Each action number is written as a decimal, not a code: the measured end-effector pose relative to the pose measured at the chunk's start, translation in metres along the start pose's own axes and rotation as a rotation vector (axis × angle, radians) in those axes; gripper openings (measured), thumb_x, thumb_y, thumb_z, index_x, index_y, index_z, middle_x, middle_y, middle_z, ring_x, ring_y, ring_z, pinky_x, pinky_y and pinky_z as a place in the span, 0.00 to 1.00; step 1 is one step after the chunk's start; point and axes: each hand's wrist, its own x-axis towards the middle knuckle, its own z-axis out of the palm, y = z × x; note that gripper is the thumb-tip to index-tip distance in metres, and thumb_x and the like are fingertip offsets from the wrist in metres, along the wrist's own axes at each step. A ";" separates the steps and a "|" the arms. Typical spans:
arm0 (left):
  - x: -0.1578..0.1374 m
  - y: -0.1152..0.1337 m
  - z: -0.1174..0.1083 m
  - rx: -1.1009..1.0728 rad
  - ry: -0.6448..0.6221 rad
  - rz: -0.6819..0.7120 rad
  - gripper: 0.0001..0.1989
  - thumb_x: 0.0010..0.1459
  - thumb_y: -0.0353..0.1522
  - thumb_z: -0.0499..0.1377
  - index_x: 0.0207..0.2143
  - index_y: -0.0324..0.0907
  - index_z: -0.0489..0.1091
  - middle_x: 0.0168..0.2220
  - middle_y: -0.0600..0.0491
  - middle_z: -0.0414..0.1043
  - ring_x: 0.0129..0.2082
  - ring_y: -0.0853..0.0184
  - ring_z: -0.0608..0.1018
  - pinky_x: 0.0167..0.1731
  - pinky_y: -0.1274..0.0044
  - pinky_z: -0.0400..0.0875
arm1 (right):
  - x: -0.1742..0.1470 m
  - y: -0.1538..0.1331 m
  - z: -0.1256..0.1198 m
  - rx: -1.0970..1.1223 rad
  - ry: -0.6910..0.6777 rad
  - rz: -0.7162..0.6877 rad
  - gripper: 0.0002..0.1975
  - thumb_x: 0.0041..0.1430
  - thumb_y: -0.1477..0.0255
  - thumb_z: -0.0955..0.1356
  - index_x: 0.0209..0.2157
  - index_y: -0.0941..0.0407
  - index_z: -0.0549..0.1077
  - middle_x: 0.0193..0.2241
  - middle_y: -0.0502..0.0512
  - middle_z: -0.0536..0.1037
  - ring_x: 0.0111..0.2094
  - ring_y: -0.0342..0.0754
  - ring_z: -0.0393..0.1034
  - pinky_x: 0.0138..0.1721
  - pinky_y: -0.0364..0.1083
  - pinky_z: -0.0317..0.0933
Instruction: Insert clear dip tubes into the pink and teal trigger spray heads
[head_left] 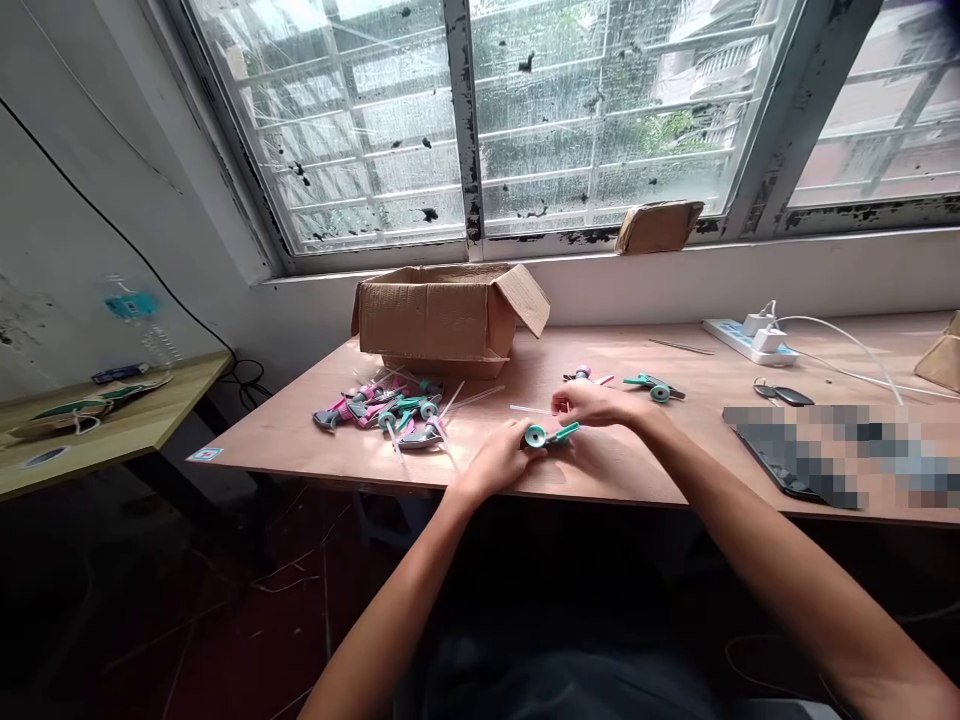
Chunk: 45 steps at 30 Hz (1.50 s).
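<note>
My left hand [499, 458] is closed around a green and grey trigger sprayer head [535, 436], its round green collar facing me and its green lever pointing right. Just beyond it, the fingers of my right hand [589, 403] are pinched together at the end of a thin clear tube [529, 408] that points left. My fingertips partly hide that end. Behind my right hand lies a pink and grey sprayer head [582, 373], and to its right a green and grey one [658, 392]. A pile of pink, green and grey sprayer heads [390, 408], several with tubes, spreads to the left.
An open cardboard box [427, 318] stands behind the pile. Toward the right are a thin metal rod [681, 347], a power strip [739, 340] with white cables, keys [784, 394] and a dark phone-like slab [787, 465]. The table's front edge [615, 497] runs below my hands.
</note>
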 end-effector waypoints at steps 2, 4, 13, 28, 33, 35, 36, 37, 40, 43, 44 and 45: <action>0.000 0.007 0.003 -0.101 -0.069 0.020 0.09 0.61 0.38 0.62 0.39 0.42 0.74 0.37 0.50 0.76 0.39 0.60 0.77 0.42 0.72 0.71 | -0.026 0.008 -0.008 0.110 0.122 -0.006 0.06 0.56 0.68 0.68 0.30 0.55 0.75 0.26 0.51 0.75 0.27 0.46 0.67 0.28 0.44 0.57; 0.000 0.014 0.009 -0.165 -0.107 0.044 0.11 0.60 0.41 0.63 0.38 0.42 0.74 0.36 0.51 0.75 0.38 0.60 0.76 0.41 0.72 0.70 | -0.052 0.008 -0.015 0.263 0.290 -0.024 0.10 0.60 0.63 0.67 0.32 0.55 0.74 0.25 0.50 0.72 0.26 0.45 0.64 0.28 0.44 0.57; 0.001 0.029 0.016 -0.212 -0.162 0.012 0.17 0.58 0.45 0.64 0.31 0.41 0.67 0.28 0.57 0.63 0.29 0.69 0.66 0.29 0.77 0.61 | -0.094 -0.037 0.002 0.567 0.622 -0.227 0.18 0.67 0.54 0.66 0.37 0.55 0.72 0.29 0.54 0.75 0.28 0.47 0.68 0.30 0.45 0.63; 0.002 0.024 0.015 -0.540 -0.080 -0.012 0.14 0.65 0.40 0.59 0.43 0.38 0.72 0.43 0.46 0.79 0.44 0.59 0.79 0.44 0.71 0.71 | -0.073 -0.030 0.017 0.497 0.672 -0.220 0.15 0.70 0.58 0.64 0.35 0.54 0.69 0.30 0.52 0.77 0.26 0.45 0.68 0.30 0.45 0.60; 0.002 0.021 0.015 -0.544 -0.133 0.010 0.15 0.66 0.41 0.58 0.46 0.38 0.73 0.44 0.46 0.80 0.43 0.60 0.79 0.43 0.72 0.71 | -0.073 -0.033 0.019 0.519 0.663 -0.217 0.15 0.69 0.57 0.65 0.35 0.54 0.71 0.30 0.53 0.77 0.26 0.45 0.68 0.29 0.45 0.61; 0.001 0.022 0.015 -0.560 -0.134 0.012 0.16 0.66 0.41 0.58 0.47 0.39 0.73 0.45 0.46 0.80 0.44 0.59 0.80 0.45 0.72 0.71 | -0.073 -0.034 0.019 0.517 0.658 -0.215 0.15 0.69 0.56 0.65 0.36 0.54 0.71 0.30 0.53 0.77 0.26 0.45 0.67 0.28 0.45 0.61; 0.001 0.022 0.015 -0.576 -0.134 0.012 0.16 0.66 0.41 0.58 0.48 0.39 0.73 0.46 0.46 0.80 0.45 0.59 0.80 0.46 0.72 0.71 | -0.073 -0.034 0.018 0.518 0.655 -0.218 0.15 0.69 0.57 0.65 0.36 0.54 0.71 0.30 0.53 0.77 0.25 0.45 0.67 0.28 0.45 0.61; 0.001 0.023 0.015 -0.590 -0.136 0.010 0.16 0.66 0.41 0.58 0.48 0.39 0.73 0.47 0.46 0.80 0.47 0.58 0.80 0.48 0.71 0.71 | -0.073 -0.035 0.018 0.518 0.651 -0.220 0.15 0.69 0.57 0.65 0.36 0.54 0.71 0.30 0.53 0.77 0.25 0.45 0.67 0.28 0.45 0.61; 0.000 0.024 0.014 -0.614 -0.147 -0.004 0.16 0.66 0.41 0.59 0.49 0.40 0.74 0.48 0.46 0.80 0.47 0.58 0.80 0.47 0.72 0.71 | -0.074 -0.034 0.017 0.521 0.651 -0.220 0.15 0.69 0.57 0.65 0.35 0.54 0.71 0.28 0.51 0.76 0.25 0.45 0.67 0.28 0.45 0.60; 0.000 0.027 0.012 -0.613 -0.153 -0.037 0.16 0.65 0.41 0.59 0.48 0.39 0.73 0.46 0.46 0.81 0.42 0.61 0.80 0.43 0.73 0.72 | -0.074 -0.033 0.016 0.547 0.663 -0.217 0.15 0.69 0.57 0.66 0.33 0.54 0.70 0.27 0.51 0.75 0.25 0.44 0.67 0.28 0.45 0.60; 0.000 0.028 0.011 -0.610 -0.150 -0.045 0.16 0.65 0.41 0.60 0.48 0.38 0.73 0.46 0.45 0.81 0.40 0.62 0.80 0.42 0.73 0.71 | -0.075 -0.033 0.016 0.564 0.663 -0.217 0.15 0.68 0.57 0.66 0.33 0.54 0.70 0.27 0.50 0.75 0.24 0.44 0.66 0.28 0.45 0.60; 0.000 0.029 0.010 -0.606 -0.147 -0.050 0.16 0.65 0.41 0.60 0.47 0.38 0.74 0.45 0.45 0.81 0.40 0.62 0.80 0.42 0.73 0.71 | -0.075 -0.033 0.016 0.585 0.661 -0.216 0.15 0.68 0.57 0.66 0.33 0.54 0.70 0.27 0.50 0.75 0.23 0.44 0.65 0.27 0.45 0.60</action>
